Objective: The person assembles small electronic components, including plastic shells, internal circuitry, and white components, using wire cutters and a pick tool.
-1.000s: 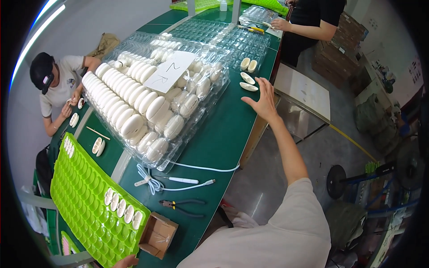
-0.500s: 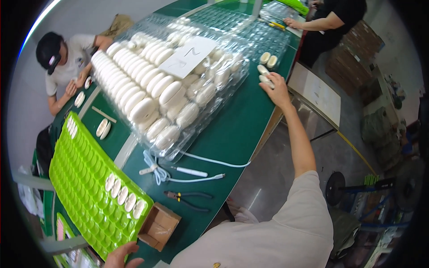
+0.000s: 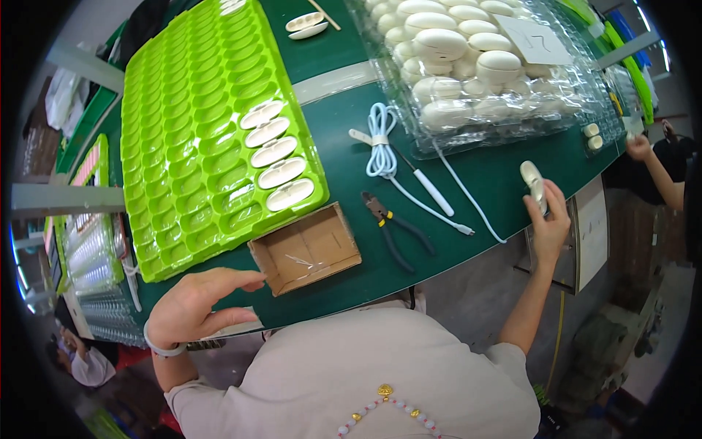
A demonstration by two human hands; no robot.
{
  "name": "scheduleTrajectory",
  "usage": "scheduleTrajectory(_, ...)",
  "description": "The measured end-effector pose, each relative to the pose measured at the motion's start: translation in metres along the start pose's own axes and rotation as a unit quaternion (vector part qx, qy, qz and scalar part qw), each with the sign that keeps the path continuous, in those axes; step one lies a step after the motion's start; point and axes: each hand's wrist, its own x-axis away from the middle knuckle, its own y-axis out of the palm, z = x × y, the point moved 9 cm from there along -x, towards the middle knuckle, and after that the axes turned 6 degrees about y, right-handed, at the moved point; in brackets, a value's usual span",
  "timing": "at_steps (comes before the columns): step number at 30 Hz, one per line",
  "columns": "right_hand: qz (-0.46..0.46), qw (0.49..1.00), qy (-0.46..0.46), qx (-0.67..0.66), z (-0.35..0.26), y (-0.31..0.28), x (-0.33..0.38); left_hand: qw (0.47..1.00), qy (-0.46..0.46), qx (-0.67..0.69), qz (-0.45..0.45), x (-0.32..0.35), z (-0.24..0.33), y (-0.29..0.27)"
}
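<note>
My right hand (image 3: 550,219) grips a white oval case (image 3: 534,183) above the right edge of the green table; the case looks hinged open. Near the table's front edge, my left hand (image 3: 208,300) is empty, its thumb and fingers apart, next to a small open cardboard box (image 3: 311,252) with a few thin scraps inside. Behind that box lies a bright green tray (image 3: 183,146) of oval hollows. Several open white case shells (image 3: 281,173) fill hollows along its right side.
Cutters (image 3: 395,230), a white-handled pen-like tool (image 3: 433,192) and a coiled pale cable (image 3: 380,143) lie mid-table. Stacked white cases (image 3: 439,44) in clear plastic trays rise behind. Another open case (image 3: 306,26) lies at the back. A co-worker's arm (image 3: 658,168) shows at far right.
My right hand has brought the white case from the far right table edge closer to me. My left hand shows more fully beside the box. The view has turned leftward and down.
</note>
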Motion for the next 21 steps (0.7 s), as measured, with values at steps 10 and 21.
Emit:
scheduleTrajectory(10, -0.115, 0.979, -0.171, -0.006, -0.1, 0.075, 0.024, 0.953, -0.077, 0.145, 0.252, -0.006, -0.046, 0.004)
scheduleTrajectory(21, -0.054, 0.98, -0.191, 0.001, -0.112, 0.075, 0.037, 0.892, -0.092, 0.196, 0.397, 0.029, -0.086, -0.001)
